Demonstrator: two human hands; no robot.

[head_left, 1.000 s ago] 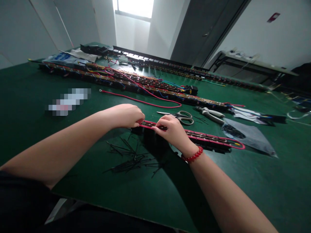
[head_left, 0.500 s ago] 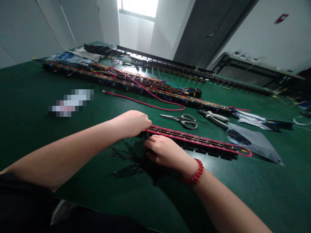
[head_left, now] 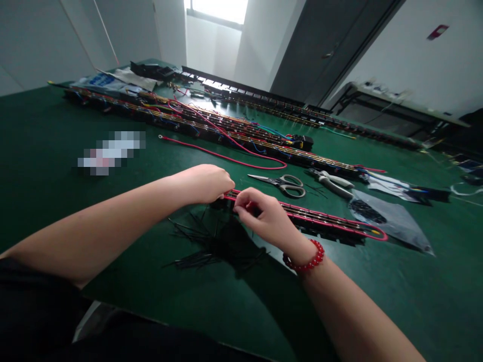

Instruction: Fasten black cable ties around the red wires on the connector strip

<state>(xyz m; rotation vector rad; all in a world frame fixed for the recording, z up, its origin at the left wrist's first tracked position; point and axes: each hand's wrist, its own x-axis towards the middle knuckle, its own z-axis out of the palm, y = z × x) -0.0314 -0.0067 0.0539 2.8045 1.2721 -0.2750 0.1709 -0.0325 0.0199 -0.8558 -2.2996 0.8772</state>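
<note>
Cable ties (head_left: 204,241), black and loose, lie heaped on the green counter (head_left: 377,301) nearest the person. Just beyond them runs a long terminal strip (head_left: 320,221) edged with red wire. Left hand (head_left: 207,183) is closed over the strip's left end. Right hand (head_left: 264,218), fingers pinched together, grips something small at the strip beside it; a red bead bracelet (head_left: 305,259) circles that wrist. Farther back lie scissors (head_left: 283,184), pliers (head_left: 332,181), and finished strips (head_left: 226,133).

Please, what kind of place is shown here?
Probably an electrical assembly workshop: a green-covered workbench, long black strips with coloured wires, loose black cable ties, and grey-handled scissors beside grey-handled pliers.
</note>
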